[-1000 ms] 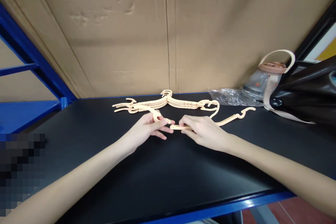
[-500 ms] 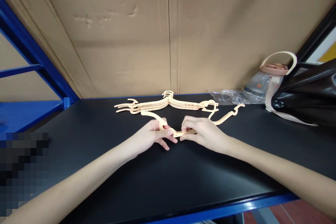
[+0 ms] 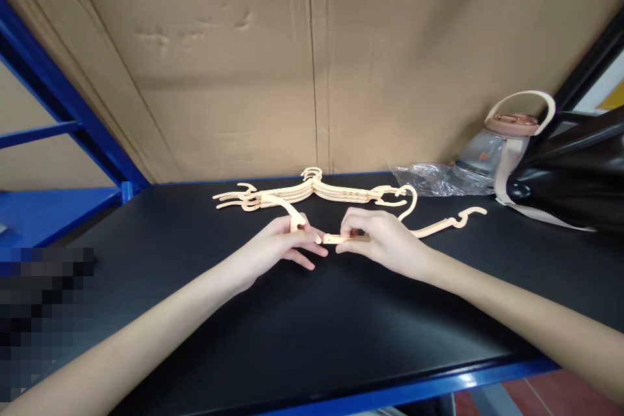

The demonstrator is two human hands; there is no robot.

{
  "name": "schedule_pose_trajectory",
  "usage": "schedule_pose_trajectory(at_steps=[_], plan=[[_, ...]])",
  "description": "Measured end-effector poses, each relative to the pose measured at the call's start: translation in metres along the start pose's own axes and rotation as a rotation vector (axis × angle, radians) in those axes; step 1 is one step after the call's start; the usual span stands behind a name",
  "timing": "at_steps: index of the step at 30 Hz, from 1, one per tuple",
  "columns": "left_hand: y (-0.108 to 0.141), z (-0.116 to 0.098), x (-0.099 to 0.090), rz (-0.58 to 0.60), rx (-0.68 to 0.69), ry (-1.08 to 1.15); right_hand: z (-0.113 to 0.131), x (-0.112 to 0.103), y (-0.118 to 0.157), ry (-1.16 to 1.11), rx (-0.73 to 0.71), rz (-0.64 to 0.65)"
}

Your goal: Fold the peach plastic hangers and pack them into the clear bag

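Note:
My left hand [image 3: 295, 240] pinches a loose cream hanger end piece [image 3: 285, 207], whose curved arm rises up and to the left. My right hand [image 3: 373, 234] grips a cream clothes hanger [image 3: 436, 229] by its near arm. The hanger's hook [image 3: 409, 201] sticks up behind that hand, and its far arm, ending in a curved piece, reaches to the right. The small tip of the end piece is very close to the hanger's bare arm end; a narrow gap seems to lie between them. My palms hide parts of both.
Behind my hands lies a stack of several cream hangers [image 3: 312, 192] on the black tabletop [image 3: 302, 338]. A clear plastic bag [image 3: 429, 179] and a strapped water bottle [image 3: 492, 143] sit at the back right, beside a black bag [image 3: 580, 169]. Cardboard [image 3: 219, 78] walls the back.
The hanger in my right hand has swung outward to the right and levelled. My left hand has shifted slightly up and left with the end piece, which has parted from the hanger's arm end.

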State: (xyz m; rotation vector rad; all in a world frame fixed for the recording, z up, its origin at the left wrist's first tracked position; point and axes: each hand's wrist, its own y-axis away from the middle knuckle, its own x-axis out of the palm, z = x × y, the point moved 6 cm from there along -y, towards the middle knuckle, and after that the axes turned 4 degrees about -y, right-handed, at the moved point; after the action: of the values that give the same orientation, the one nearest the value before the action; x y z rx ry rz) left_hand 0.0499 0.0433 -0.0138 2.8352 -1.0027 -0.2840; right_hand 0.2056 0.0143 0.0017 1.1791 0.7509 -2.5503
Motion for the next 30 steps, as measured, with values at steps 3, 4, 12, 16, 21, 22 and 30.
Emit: schedule_pose_trajectory(at_steps=[3, 4, 12, 16, 21, 22, 30], plan=[[0.002, -0.001, 0.002, 0.012, -0.009, 0.049, 0.000, 0.004, 0.000, -0.005, 0.004, 0.031], [0.002, 0.000, 0.003, 0.018, -0.012, 0.053, 0.001, 0.005, 0.000, -0.009, 0.003, 0.037], [0.001, 0.003, 0.012, 0.161, -0.060, 0.104, 0.002, 0.007, 0.000, -0.149, -0.047, 0.072], [0.002, 0.002, 0.016, 0.229, -0.076, 0.176, 0.001, 0.007, 0.000, -0.240, -0.080, 0.093], [0.003, 0.004, 0.017, 0.266, -0.094, 0.231, 0.002, 0.006, 0.000, -0.323, -0.065, 0.110], [0.003, 0.005, 0.017, 0.268, -0.098, 0.243, 0.002, 0.006, 0.000, -0.338, -0.059, 0.112], [0.005, 0.004, 0.018, 0.233, -0.062, 0.180, -0.004, 0.006, 0.001, -0.330, -0.032, 0.116]])
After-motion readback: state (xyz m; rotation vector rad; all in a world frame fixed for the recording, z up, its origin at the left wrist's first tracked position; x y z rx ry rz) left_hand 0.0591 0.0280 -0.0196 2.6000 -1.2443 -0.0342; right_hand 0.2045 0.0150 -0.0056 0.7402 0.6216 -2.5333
